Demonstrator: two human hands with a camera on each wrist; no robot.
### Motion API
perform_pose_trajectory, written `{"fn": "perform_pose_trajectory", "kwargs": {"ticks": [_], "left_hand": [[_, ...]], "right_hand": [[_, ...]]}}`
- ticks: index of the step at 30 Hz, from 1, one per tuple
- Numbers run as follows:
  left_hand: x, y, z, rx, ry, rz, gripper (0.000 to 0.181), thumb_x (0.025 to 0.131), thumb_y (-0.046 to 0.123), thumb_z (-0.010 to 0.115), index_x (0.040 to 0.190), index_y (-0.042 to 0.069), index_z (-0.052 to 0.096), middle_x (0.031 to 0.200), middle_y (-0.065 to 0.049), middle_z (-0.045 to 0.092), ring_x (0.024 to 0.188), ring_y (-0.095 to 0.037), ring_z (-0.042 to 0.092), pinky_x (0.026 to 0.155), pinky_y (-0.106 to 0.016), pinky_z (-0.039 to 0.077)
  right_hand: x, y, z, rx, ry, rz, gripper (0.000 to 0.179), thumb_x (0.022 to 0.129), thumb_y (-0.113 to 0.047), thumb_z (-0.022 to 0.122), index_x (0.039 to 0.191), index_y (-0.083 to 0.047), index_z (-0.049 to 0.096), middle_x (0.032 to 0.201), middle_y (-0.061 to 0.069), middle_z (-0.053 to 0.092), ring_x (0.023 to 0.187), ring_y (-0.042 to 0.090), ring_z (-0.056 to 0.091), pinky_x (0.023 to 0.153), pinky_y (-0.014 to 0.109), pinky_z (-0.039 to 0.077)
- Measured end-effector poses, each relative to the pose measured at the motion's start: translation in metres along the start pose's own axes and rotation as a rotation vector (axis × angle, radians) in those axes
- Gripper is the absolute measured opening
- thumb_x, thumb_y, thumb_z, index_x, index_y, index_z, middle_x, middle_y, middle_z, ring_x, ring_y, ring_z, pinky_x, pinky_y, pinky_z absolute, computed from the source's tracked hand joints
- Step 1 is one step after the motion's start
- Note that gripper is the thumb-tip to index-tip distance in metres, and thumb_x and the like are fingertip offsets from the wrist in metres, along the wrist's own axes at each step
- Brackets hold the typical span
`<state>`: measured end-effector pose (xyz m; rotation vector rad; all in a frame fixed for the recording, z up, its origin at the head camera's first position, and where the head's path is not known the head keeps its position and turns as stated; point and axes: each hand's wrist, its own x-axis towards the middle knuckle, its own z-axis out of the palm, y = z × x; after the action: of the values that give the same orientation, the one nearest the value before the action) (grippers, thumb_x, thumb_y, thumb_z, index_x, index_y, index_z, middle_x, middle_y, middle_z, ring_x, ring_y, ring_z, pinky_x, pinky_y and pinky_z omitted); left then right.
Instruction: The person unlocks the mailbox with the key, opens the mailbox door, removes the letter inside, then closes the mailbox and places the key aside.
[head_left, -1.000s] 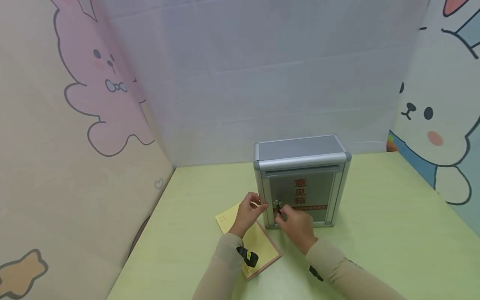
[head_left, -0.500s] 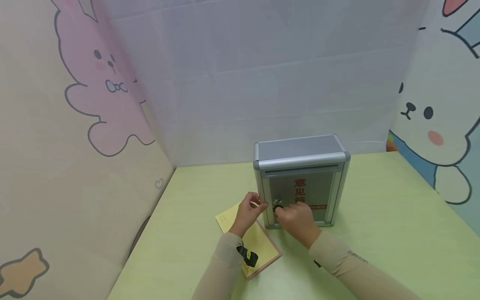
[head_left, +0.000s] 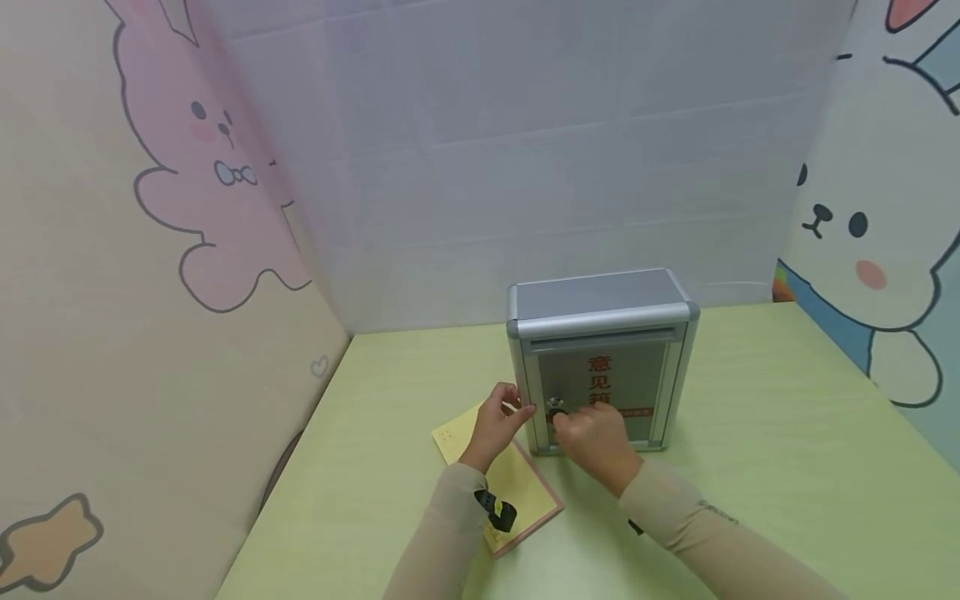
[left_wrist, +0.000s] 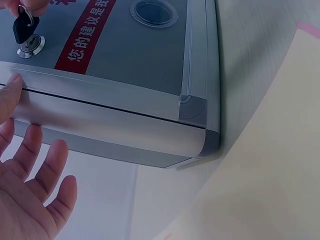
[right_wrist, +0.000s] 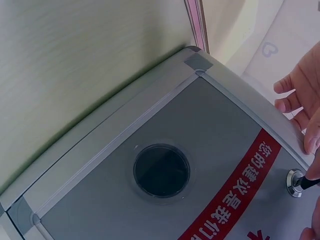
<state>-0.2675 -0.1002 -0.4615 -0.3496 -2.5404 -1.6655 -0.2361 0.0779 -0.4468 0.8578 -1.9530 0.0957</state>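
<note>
A silver-grey suggestion box [head_left: 603, 298] with red lettering stands upright on the table. Its round lock [left_wrist: 31, 47] sits near the left edge of the front door. My right hand [head_left: 598, 443] pinches a black-headed key [left_wrist: 22, 26] at this lock; in the head view, the fingers hide most of it. At the box's left front edge is my left hand [head_left: 492, 429], thumb tip on the front frame and relaxed fingers spread along the side. The right wrist view shows the key [right_wrist: 311, 183] by the lock and a round dark window [right_wrist: 161, 171] low on the door.
Under my left wrist lies a yellow pad [head_left: 527, 493] with a pink edge, close to the box's lower left corner. The pale green table [head_left: 765, 467] extends to both sides. Walls with cartoon rabbits [head_left: 217, 208] enclose it left and right, and a white sheet hangs behind.
My right hand has turned at the lock, its back now facing up, with the key still between its fingers. My left hand, the box and the pad stay where they were.
</note>
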Motion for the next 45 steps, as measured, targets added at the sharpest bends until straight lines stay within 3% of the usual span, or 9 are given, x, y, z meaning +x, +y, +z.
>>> {"fn": "perform_pose_trajectory", "kwargs": {"ticks": [11,24,29,33,39,45], "left_hand": [[0.0000,-0.0021,0.0004,0.007,-0.010,0.044,0.019,0.089,0.010,0.068,0.096,0.004,0.051,0.087,-0.005,0.056,0.072,-0.012,0.050,0.064,-0.026,0.045],[-0.0012,-0.0023,-0.0014,0.022,-0.046,0.057,0.019,0.092,0.011,0.064,0.099,0.004,0.049,0.090,-0.008,0.057,0.071,-0.012,0.050,0.062,-0.026,0.044],[-0.0011,-0.0020,-0.0013,0.021,-0.046,0.056,0.019,0.093,0.011,0.063,0.100,0.004,0.047,0.091,-0.008,0.055,0.071,-0.012,0.049,0.062,-0.026,0.044],[-0.0021,-0.0012,-0.0009,0.033,-0.050,0.050,0.020,0.093,0.013,0.062,0.100,0.004,0.046,0.092,-0.008,0.055,0.072,-0.012,0.049,0.062,-0.026,0.044],[-0.0023,0.0007,-0.0008,0.028,-0.047,0.048,0.019,0.093,0.012,0.062,0.100,0.004,0.046,0.092,-0.009,0.055,0.072,-0.012,0.049,0.062,-0.026,0.043],[-0.0013,0.0011,0.0002,0.028,-0.042,0.050,0.019,0.093,0.011,0.062,0.100,0.004,0.046,0.091,-0.009,0.055,0.072,-0.012,0.049,0.062,-0.026,0.043]], "right_hand": [[-0.0004,-0.0022,0.0009,-0.005,0.004,0.019,0.043,0.053,-0.011,0.089,0.053,-0.013,0.046,0.041,-0.005,0.037,0.038,0.005,0.024,0.038,0.023,0.021],[0.0004,-0.0054,0.0025,-0.011,0.044,0.028,0.038,0.053,-0.003,0.075,0.050,-0.014,0.039,0.040,-0.006,0.029,0.037,0.006,0.021,0.037,0.024,0.021],[0.0025,-0.0085,0.0019,-0.033,0.017,0.047,0.040,0.053,-0.011,0.086,0.052,-0.013,0.045,0.040,-0.006,0.035,0.036,0.006,0.027,0.036,0.025,0.028],[0.0010,-0.0087,0.0012,-0.048,0.011,0.067,0.045,0.047,-0.019,0.093,0.053,-0.012,0.048,0.041,-0.005,0.039,0.035,0.009,0.033,0.037,0.028,0.035],[0.0010,-0.0079,0.0034,-0.050,0.040,0.052,0.040,0.053,-0.010,0.084,0.052,-0.013,0.045,0.040,-0.006,0.035,0.036,0.007,0.027,0.036,0.026,0.030],[0.0003,-0.0069,0.0047,-0.048,0.054,0.049,0.041,0.054,-0.011,0.086,0.052,-0.012,0.045,0.040,-0.004,0.038,0.035,0.008,0.029,0.037,0.028,0.031]]}}
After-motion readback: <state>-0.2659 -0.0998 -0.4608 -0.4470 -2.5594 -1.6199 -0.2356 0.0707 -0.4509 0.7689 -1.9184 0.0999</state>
